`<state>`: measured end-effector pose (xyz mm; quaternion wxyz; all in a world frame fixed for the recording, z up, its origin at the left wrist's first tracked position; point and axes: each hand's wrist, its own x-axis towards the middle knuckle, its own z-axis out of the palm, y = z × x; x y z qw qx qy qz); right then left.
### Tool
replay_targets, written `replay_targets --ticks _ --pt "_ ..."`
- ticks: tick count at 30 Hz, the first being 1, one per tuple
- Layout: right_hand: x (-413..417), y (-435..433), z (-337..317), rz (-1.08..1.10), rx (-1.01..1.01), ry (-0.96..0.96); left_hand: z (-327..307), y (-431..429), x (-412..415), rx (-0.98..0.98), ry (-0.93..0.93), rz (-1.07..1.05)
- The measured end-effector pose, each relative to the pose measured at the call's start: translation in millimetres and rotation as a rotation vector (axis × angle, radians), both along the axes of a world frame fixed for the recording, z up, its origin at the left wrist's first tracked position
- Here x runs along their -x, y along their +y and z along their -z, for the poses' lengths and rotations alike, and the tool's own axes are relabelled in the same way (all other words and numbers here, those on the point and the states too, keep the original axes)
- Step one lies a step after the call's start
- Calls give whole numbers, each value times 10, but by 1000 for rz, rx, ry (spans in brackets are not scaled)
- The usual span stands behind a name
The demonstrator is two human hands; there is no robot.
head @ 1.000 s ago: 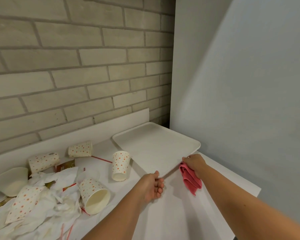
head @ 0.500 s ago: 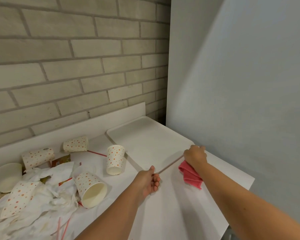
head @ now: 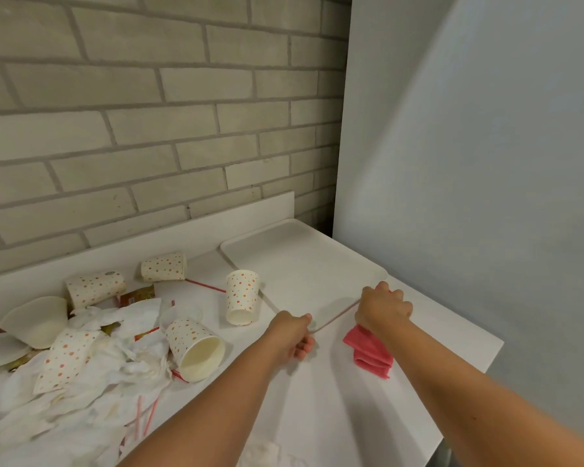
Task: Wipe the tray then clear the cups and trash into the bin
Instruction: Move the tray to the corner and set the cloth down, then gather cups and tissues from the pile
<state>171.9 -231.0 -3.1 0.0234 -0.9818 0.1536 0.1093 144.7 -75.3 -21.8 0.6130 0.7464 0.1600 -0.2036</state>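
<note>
The fingers (head: 303, 347) of the left hand (head: 290, 333) are curled under the near corner of the white tray (head: 300, 261), with the thumb on top of the rim, so this hand pinches the tray's edge. The fingers (head: 398, 294) of the right hand (head: 383, 310) are closed in a fist round a pink cloth (head: 370, 353). The cloth is bunched under the palm and trails in folds towards the person. This fist sits at the tray's near edge, to the right of the left hand, with a short run of rim showing between the two. I cannot tell whether the near corner is raised off the white surface (head: 317, 409).

The tray stretches away from both hands to the back corner, where the brick wall (head: 149, 129) meets a grey panel (head: 469, 163). Just left of the left fingers a spotted paper cup (head: 241, 296) sits beside the tray's left edge, and a red straw (head: 205, 285) lies behind it. Nearer the person and further left, a second cup (head: 194, 348) lies on its side, its open mouth facing the person. Two more cups (head: 163, 267) (head: 95, 288) lie on their sides along the back of the surface. Well left of the fingers are a heap of crumpled napkins (head: 115, 352), a flattened cup (head: 64, 357) and a tipped white bowl (head: 36, 321)
</note>
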Motion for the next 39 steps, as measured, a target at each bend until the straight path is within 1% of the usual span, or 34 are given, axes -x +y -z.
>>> replay_targets --ticks 2,4,7,12,15,17,21,24,27,31,33,35,39 --pt "1 143 -61 -44 70 -38 -122 90 11 -124 -116 53" --pt "-2 302 -108 -105 59 -113 -237 193 29 -243 -255 88" --pt "-5 578 -172 -193 -40 -180 -383 392 92 -359 -418 88" --pt "-11 1032 -217 -311 -259 -252 -523 876 162 -530 -598 95" --pt "-7 1271 -195 -372 -369 -291 -511 1215 166 -587 -598 94" --pt "-5 1441 -153 -420 -400 -296 -474 1443 184 -652 -584 156" --pt "7 1710 -13 -501 -389 -243 -403 1711 294 -948 -488 410" --pt "14 1783 101 -507 -351 -171 -360 1736 406 -1090 -418 589" --pt "32 1794 150 -477 -368 -154 -224 1738 453 -1124 -400 625" --pt "66 1746 147 -443 -344 -195 -28 1748 469 -1137 -500 617" --pt "88 1708 152 -422 -350 -199 14 1750 480 -1119 -562 577" --pt "106 1665 142 -409 -424 -203 18 1740 498 -1070 -616 506" --pt "153 1576 -17 -323 -737 -219 -47 1685 529 -970 -726 334"
